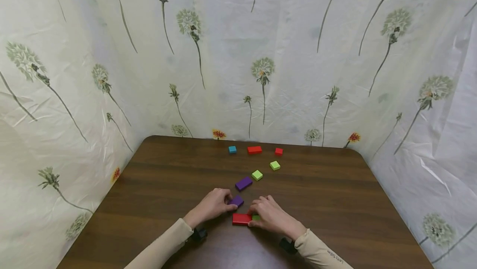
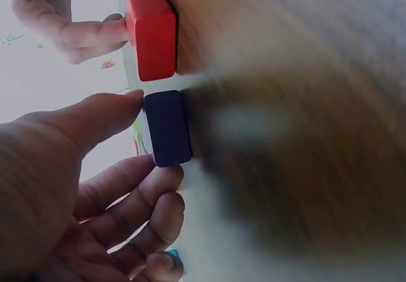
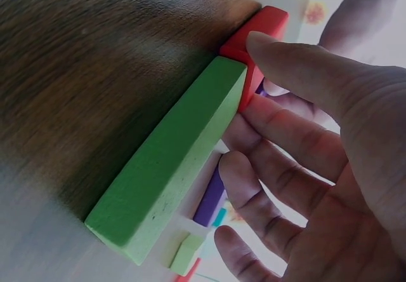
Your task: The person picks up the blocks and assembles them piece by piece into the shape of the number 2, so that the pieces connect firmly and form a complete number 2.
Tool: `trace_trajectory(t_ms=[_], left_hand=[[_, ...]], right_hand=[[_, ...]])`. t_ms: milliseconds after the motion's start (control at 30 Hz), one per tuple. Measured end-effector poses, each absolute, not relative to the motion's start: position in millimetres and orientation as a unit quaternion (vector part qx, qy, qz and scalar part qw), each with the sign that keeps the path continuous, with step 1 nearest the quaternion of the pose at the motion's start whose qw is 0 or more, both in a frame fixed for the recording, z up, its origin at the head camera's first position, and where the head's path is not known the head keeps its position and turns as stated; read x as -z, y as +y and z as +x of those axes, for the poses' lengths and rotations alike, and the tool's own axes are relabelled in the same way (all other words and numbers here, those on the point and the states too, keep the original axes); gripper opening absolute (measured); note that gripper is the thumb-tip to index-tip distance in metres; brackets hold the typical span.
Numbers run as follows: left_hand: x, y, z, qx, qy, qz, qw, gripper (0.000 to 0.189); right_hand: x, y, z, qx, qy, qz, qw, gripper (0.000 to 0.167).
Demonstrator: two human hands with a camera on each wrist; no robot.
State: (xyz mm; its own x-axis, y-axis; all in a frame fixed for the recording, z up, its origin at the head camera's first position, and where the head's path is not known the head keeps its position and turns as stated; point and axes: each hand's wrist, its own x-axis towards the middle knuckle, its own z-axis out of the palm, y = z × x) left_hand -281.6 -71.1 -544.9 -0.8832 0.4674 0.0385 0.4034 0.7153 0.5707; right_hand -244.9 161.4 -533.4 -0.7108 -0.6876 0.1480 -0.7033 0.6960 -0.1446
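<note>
My left hand (image 1: 213,205) pinches a purple rectangular block (image 1: 237,201) between thumb and fingertips. In the left wrist view the thumb is at one side of this purple block (image 2: 168,129) and the fingers are at the other. Nearer to me lies a red rectangular block (image 1: 241,219), end to end with a green block (image 3: 168,158). My right hand (image 1: 275,215) holds the red block near that joint, its thumb on the near side and a forefinger behind. From the head view the right hand covers most of the green block.
Just beyond the hands lies another purple block (image 1: 244,183). Farther back are two light green blocks, one nearer (image 1: 257,175) and one farther (image 1: 275,165). Along the far edge sit a blue block (image 1: 232,149), a long red block (image 1: 254,149) and a small red block (image 1: 279,151). A flowered curtain (image 1: 223,95) surrounds the table.
</note>
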Motion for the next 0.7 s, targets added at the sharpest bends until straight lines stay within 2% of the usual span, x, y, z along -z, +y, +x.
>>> trace_trajectory(t_ms=[700], left_hand=[[544.0, -68.8, -276.0, -0.315, 0.92, 0.223, 0.069, 0.029]], right_hand=[[534.3, 161.0, -246.2, -0.091, -0.92, 0.379, 0.043, 0.023]])
